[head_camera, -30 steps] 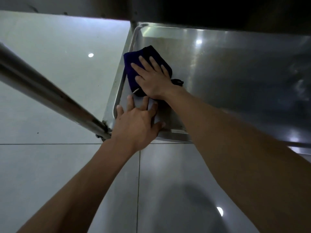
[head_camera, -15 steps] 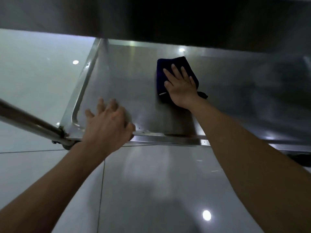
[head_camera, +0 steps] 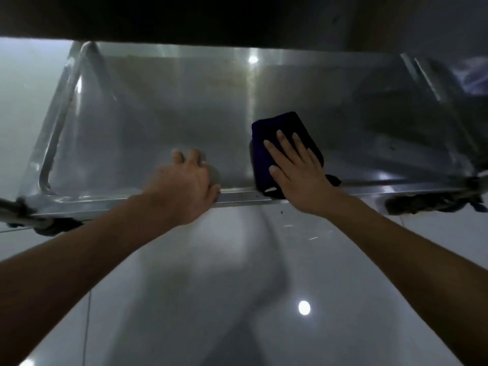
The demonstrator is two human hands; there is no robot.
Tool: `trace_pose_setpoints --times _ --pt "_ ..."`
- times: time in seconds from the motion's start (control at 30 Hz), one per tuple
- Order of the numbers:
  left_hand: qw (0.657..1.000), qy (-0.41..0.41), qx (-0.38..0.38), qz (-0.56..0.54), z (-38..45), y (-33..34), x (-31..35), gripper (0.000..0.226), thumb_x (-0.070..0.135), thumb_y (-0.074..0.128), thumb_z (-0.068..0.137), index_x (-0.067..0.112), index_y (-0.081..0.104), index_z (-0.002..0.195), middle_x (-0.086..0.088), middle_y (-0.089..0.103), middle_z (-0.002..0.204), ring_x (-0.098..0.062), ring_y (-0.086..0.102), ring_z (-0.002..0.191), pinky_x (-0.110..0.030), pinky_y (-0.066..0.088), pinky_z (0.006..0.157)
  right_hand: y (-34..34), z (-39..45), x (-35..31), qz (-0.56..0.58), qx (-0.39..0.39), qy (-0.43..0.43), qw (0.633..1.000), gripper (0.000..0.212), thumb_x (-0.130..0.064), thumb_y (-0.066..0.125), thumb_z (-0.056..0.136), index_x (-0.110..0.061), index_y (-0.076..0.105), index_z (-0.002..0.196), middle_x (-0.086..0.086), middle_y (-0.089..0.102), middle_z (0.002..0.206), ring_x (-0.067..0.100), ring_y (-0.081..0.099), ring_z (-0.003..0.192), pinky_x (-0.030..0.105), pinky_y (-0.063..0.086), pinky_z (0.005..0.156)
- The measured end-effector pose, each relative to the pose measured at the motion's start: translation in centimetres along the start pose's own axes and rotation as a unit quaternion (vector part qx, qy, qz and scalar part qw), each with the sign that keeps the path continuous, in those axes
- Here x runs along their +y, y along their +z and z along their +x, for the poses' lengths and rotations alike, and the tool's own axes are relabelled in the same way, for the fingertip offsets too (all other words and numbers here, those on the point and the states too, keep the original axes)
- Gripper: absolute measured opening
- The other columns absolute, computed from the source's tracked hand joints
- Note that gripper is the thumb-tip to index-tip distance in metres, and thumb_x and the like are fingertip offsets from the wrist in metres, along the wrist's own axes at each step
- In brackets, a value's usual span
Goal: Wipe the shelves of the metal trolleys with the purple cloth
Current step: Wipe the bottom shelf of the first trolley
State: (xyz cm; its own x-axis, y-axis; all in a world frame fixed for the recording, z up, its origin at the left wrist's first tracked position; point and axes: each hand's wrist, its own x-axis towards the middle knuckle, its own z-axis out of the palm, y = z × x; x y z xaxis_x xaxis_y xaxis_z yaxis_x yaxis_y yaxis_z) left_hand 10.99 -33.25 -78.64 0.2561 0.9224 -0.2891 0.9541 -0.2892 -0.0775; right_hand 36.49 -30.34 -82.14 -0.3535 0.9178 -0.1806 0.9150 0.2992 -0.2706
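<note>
The low shelf of the metal trolley [head_camera: 163, 122] fills the upper half of the head view, shiny steel with a raised rim. A folded purple cloth [head_camera: 280, 128] lies on the shelf close to its front edge, right of centre. My right hand [head_camera: 298, 173] presses flat on the cloth with straight, spread fingers. My left hand [head_camera: 187, 180] rests on the front rim of the shelf, left of the cloth, fingers on the shelf surface and thumb by the edge. A darker shelf above hides the back of this one.
Glossy white floor tiles [head_camera: 211, 299] lie below the shelf's front edge. A trolley leg and caster [head_camera: 50, 223] sit at the front left corner, another caster [head_camera: 427, 203] at the front right. A tubular rail [head_camera: 63, 107] runs along the shelf's left side.
My right hand has slid the cloth rightward and toward the front edge of the shelf. My left hand has shifted right along the front rim. The view has panned right.
</note>
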Motion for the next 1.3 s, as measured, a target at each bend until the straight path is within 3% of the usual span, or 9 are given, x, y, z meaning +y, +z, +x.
trace_pose_setpoints --times 0.17,0.27,0.4,0.67,0.8,0.93,1.1,1.2,1.3 --pt "0.999 -0.015 0.025 -0.017 -0.5 0.3 1.1 0.050 0.048 0.039 0.099 0.010 0.056 0.126 -0.013 0.041 0.141 -0.038 0.039 0.129 -0.051 0.049 0.096 1.0 -1.9 0.2 0.030 0.018 0.014 0.999 0.054 -0.041 0.018 0.109 -0.036 0.003 0.160 -0.006 -0.010 0.168 0.020 -0.014 0.154 0.045 -0.005 0.122" --pt "0.999 0.004 0.033 -0.018 0.0 -0.6 2.7 0.034 0.042 0.048 0.095 0.020 0.060 0.118 -0.008 0.046 0.131 -0.032 0.044 0.123 -0.052 0.051 0.090 1.1 -1.8 -0.2 0.033 0.028 0.013 0.999 0.054 -0.040 0.019 0.108 -0.035 0.005 0.160 -0.005 -0.008 0.169 0.022 -0.012 0.154 0.048 -0.003 0.123" --pt "0.997 0.074 0.031 -0.003 -0.1 0.1 4.6 0.037 0.036 0.034 0.101 0.013 0.057 0.118 -0.009 0.047 0.123 -0.029 0.045 0.117 -0.050 0.052 0.083 1.4 -2.1 -0.7 0.025 0.039 0.020 0.999 0.055 -0.040 0.019 0.108 -0.034 0.004 0.160 -0.004 -0.009 0.169 0.023 -0.012 0.155 0.049 -0.001 0.124" --pt "0.996 0.051 0.066 0.018 -1.2 1.3 2.9 0.036 0.039 0.034 0.096 0.013 0.057 0.103 -0.010 0.049 0.114 -0.031 0.053 0.106 -0.041 0.042 0.063 2.2 -2.8 -3.7 0.050 0.039 0.020 0.998 0.056 -0.039 0.021 0.107 -0.031 0.005 0.160 -0.003 -0.010 0.169 0.024 -0.013 0.154 0.048 0.000 0.124" --pt "0.997 0.037 0.065 0.036 -0.5 0.0 4.9 0.035 0.036 0.039 0.093 0.014 0.063 0.106 -0.009 0.058 0.110 -0.030 0.058 0.099 -0.041 0.042 0.071 1.8 -2.9 -3.1 0.041 0.043 0.019 0.998 0.058 -0.035 0.024 0.106 -0.028 0.006 0.161 -0.001 -0.007 0.169 0.026 -0.011 0.154 0.050 0.003 0.125" --pt "0.988 0.043 0.120 -0.088 0.5 -0.7 8.8 0.022 0.023 0.048 0.087 0.010 0.064 0.096 -0.006 0.062 0.100 -0.028 0.060 0.090 -0.041 0.052 0.070 1.1 -3.3 -1.3 0.030 0.049 0.022 0.998 0.060 -0.031 0.029 0.105 -0.027 0.008 0.161 -0.002 -0.006 0.169 0.029 -0.011 0.154 0.050 0.001 0.124" --pt "0.991 -0.017 0.083 -0.107 0.7 1.0 10.6 0.040 0.029 0.037 0.094 0.016 0.049 0.129 -0.009 0.053 0.118 -0.036 0.057 0.099 -0.050 0.052 0.083 1.3 -3.8 -0.2 0.037 0.053 0.017 0.998 0.062 -0.031 0.025 0.100 -0.025 0.011 0.161 0.000 -0.001 0.169 0.031 -0.009 0.154 0.050 0.000 0.123" --pt "0.988 -0.024 0.117 -0.094 0.7 1.4 10.6 0.030 0.032 0.039 0.096 0.014 0.055 0.115 -0.008 0.051 0.113 -0.037 0.059 0.087 -0.048 0.053 0.075 1.2 -4.1 0.8 0.032 0.057 0.016 0.998 0.063 -0.032 0.023 0.098 -0.026 0.013 0.161 -0.001 0.000 0.169 0.029 -0.008 0.155 0.048 0.000 0.123" --pt "0.992 -0.019 0.102 -0.074 0.7 1.6 10.4 0.032 0.035 0.034 0.099 0.015 0.055 0.114 -0.008 0.048 0.124 -0.036 0.059 0.088 -0.050 0.054 0.078 1.0 -4.8 2.1 0.042 0.065 0.039 0.996 0.066 -0.034 0.019 0.096 -0.027 0.013 0.161 -0.002 0.000 0.169 0.027 -0.008 0.155 0.048 0.000 0.124"
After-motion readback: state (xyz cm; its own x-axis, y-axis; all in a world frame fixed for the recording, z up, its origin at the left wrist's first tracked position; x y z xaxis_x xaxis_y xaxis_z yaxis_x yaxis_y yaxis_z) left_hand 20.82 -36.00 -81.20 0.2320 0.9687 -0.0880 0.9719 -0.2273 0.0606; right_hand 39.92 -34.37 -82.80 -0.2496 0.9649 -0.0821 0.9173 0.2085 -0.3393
